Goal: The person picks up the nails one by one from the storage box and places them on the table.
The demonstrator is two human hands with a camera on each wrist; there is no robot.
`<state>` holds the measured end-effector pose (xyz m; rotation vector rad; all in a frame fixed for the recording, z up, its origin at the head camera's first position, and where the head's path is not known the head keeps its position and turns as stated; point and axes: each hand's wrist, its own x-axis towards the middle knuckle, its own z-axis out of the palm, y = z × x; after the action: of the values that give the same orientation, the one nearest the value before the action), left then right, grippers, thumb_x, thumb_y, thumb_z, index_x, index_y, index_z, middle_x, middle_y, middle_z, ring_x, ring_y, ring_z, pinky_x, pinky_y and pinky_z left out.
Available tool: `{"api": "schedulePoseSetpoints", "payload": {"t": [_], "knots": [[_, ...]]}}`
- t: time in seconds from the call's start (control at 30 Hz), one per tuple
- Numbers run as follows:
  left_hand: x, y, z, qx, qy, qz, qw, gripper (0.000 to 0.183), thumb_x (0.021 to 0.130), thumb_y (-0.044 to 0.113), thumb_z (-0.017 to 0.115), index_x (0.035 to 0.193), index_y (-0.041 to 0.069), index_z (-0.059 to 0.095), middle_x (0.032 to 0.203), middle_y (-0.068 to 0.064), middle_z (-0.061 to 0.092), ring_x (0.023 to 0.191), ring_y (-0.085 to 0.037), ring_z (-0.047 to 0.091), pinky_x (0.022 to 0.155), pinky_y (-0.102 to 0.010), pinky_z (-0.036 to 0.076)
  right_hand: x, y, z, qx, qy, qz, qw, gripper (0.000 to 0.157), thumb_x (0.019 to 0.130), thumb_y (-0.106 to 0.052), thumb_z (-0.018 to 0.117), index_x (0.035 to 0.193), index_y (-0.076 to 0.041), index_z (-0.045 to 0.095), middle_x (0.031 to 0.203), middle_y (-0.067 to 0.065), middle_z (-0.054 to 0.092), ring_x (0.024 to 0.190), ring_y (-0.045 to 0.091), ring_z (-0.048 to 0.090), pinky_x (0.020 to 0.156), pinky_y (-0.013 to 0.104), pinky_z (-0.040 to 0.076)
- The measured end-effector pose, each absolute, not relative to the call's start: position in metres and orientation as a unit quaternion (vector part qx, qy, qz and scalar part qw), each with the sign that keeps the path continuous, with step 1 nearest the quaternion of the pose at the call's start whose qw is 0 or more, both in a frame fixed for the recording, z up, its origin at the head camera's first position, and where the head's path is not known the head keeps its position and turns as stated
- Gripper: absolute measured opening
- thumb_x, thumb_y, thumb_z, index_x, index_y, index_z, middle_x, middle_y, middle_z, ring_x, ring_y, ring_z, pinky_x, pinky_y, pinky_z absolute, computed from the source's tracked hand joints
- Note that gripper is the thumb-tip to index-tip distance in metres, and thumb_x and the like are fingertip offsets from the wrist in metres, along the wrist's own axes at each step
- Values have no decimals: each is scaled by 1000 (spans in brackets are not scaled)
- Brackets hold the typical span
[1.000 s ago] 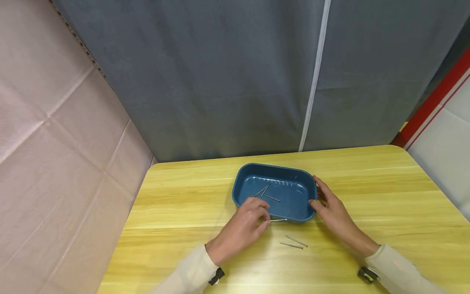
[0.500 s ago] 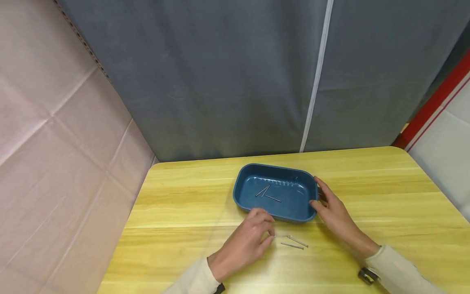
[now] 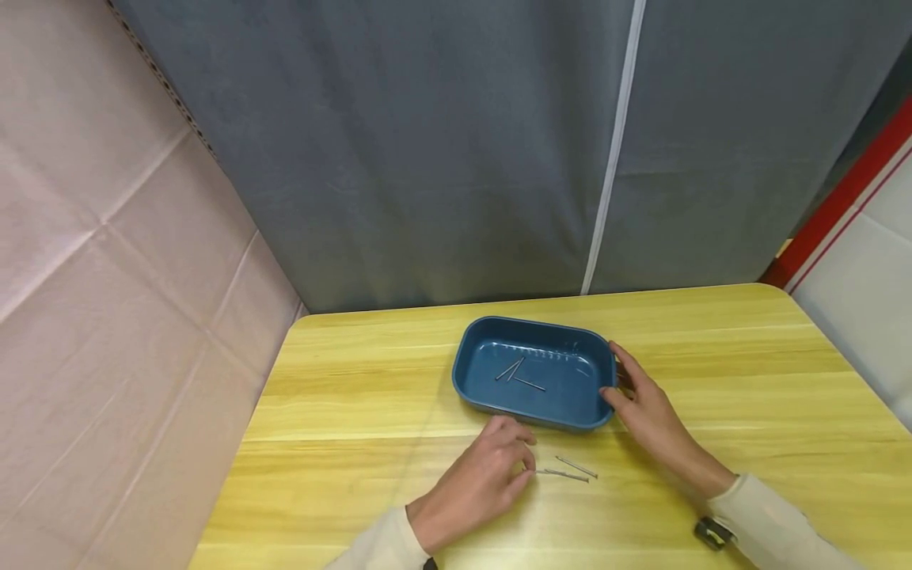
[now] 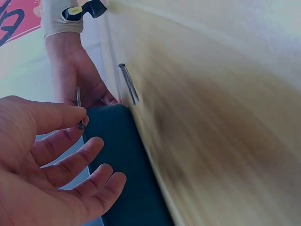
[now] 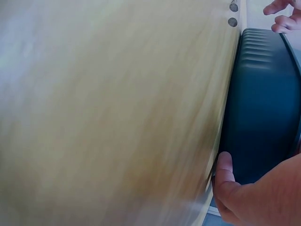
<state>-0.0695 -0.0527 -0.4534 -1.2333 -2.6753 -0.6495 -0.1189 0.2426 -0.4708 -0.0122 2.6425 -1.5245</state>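
My left hand (image 3: 476, 479) pinches a thin metal nail (image 4: 79, 97) between thumb and index finger, its other fingers loosely bent. It is low over the table just in front of the blue tray (image 3: 570, 422). Two loose nails (image 3: 579, 468) lie on the wood right by the pinched one, which overlaps them in the head view. Inside the tray, on its floor, rest three more nails (image 3: 530, 385). My right hand (image 3: 651, 416) grips the tray's right end, thumb at the rim and fingers along the outer wall, as the right wrist view (image 5: 254, 193) also shows.
The wooden table (image 3: 342, 412) carries the tray near its middle. A grey curtain (image 3: 427, 158) hangs behind the back edge. Pale sheeting (image 3: 128, 317) stands along the left side, and a red-edged white panel (image 3: 876, 229) on the right.
My left hand has moved from over the tray's front rim down toward the loose nails, a nail pinched in it throughout. The right hand and tray have stayed nearly still.
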Motion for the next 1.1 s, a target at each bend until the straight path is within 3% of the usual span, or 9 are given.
{"api": "schedulePoseSetpoints", "payload": {"t": [0.33,0.67,1.1], "knots": [[-66,-51,-468,-420,-883,-202,61,5,94,13,85,92,17,83,123,3,76,120,-12,59,110,-20,47,-119,243,-470,-3,867,-495,47,79,114,-18,57,178,-13,12,166,38,38,146,60,47,116,74,43],[-63,-49,-477,-452,-873,-171,72,5,92,15,87,90,20,86,108,9,74,112,-10,58,106,-20,47,-117,241,-471,-6,862,-505,45,79,113,-16,59,178,-14,14,166,37,40,146,60,48,115,72,45],[-59,-50,-481,-453,-878,-130,80,13,91,16,86,84,27,82,118,8,71,118,-13,53,96,-25,49,-119,243,-471,-4,868,-494,47,78,114,-18,57,178,-12,13,166,39,37,145,61,48,112,72,47]]}}
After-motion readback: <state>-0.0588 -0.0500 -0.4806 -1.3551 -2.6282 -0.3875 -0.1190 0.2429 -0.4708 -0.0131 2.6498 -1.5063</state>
